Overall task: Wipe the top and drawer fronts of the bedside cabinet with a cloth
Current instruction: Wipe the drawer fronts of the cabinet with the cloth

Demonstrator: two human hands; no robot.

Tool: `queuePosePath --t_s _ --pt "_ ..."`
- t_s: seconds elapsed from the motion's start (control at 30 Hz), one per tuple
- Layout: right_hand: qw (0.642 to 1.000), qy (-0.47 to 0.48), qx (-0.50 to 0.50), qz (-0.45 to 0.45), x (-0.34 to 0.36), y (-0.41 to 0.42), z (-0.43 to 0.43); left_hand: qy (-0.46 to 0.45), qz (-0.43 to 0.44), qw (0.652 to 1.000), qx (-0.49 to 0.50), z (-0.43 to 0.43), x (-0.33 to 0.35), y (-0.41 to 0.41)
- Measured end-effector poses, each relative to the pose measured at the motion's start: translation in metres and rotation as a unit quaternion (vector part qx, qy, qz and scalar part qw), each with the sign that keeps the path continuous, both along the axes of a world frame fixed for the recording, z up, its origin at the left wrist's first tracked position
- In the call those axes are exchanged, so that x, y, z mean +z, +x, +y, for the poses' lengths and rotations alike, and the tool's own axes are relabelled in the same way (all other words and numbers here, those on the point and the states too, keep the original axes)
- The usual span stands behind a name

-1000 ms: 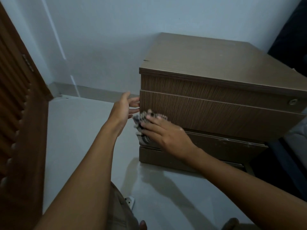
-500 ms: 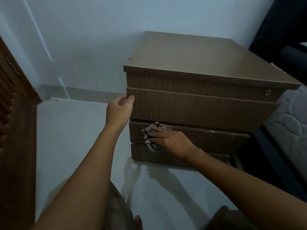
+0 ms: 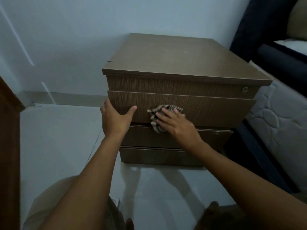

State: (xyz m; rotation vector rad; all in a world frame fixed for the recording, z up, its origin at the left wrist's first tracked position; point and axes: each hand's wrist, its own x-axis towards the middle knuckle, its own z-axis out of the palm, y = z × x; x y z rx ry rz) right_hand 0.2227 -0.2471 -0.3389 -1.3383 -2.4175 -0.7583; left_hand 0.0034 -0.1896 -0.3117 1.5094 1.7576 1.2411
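**As one hand clasps, one presses**

Where the one brown cabinet point(image 3: 174, 55) stands mid-frame with four stacked front panels point(image 3: 166, 155), the left hand point(image 3: 114, 118) clasps the left edge of the second drawer front point(image 3: 207, 110), thumb on its face, fingers round the side. The right hand point(image 3: 177, 125) lies flat, fingers spread, pressing the one striped cloth point(image 3: 168, 107) against that front's lower middle.

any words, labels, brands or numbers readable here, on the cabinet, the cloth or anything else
None: no readable text anywhere in this view.
bedside cabinet: bare wood grain and a round lock, with no marking that shows.
cloth under the right hand: stripes only, no print.
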Motion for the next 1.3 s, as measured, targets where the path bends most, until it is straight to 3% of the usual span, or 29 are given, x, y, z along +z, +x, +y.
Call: queuePosePath --t_s 0.1,0.17,0.27,0.33,0.4,0.47,0.53,0.6,0.67,0.73,0.93,1.07,1.2,1.3 --pt "0.993 -0.102 0.005 -0.053 -0.024 0.003 -0.005 0.006 -0.009 1.0 0.0 0.001 -0.001 0.001" --pt "0.989 -0.147 -0.007 -0.017 -0.037 0.007 -0.011 0.008 -0.014 1.0 -0.001 0.002 -0.002 0.002" --pt "0.99 -0.134 0.018 0.044 -0.037 0.014 -0.028 0.008 -0.015 1.0 0.0 0.0 -0.001 0.003" --pt "0.988 -0.083 0.015 0.127 -0.031 0.022 -0.044 0.009 -0.015 1.0 0.004 -0.002 0.001 0.007" --pt "0.954 -0.001 -0.026 0.297 -0.025 0.028 -0.062 0.002 -0.021 1.0 0.01 -0.004 0.004 0.012" --pt "0.849 0.071 -0.104 0.513 -0.025 0.033 -0.075 -0.01 -0.028 0.999 0.014 -0.006 0.006 0.016" --pt "0.688 0.159 -0.19 0.683 -0.025 0.039 -0.079 -0.018 -0.036 0.999 0.016 -0.006 0.008 0.019" --pt "0.54 0.217 -0.245 0.776 -0.028 0.055 -0.075 -0.022 -0.042 0.999 0.015 -0.006 0.008 0.02" --pt "0.457 0.23 -0.255 0.821 -0.03 0.069 -0.065 -0.022 -0.047 0.999 0.014 -0.005 0.008 0.018" --pt "0.421 0.216 -0.249 0.845 -0.029 0.074 -0.052 -0.02 -0.047 0.999 0.013 -0.006 0.008 0.017" --pt "0.441 0.217 -0.255 0.833 -0.01 0.038 -0.006 0.008 -0.042 0.999 0.008 -0.007 0.006 0.01" --pt "0.484 0.244 -0.234 0.807 -0.006 0.001 0.015 0.008 -0.046 0.999 -0.001 -0.007 0.004 0.007" --pt "0.545 0.225 -0.229 0.774 -0.015 -0.018 0.023 0.006 -0.066 0.998 -0.006 -0.004 0.002 0.003" --pt "0.624 0.212 -0.202 0.725 -0.02 -0.033 0.023 0.011 -0.087 0.996 0.001 -0.001 0.003 -0.002"
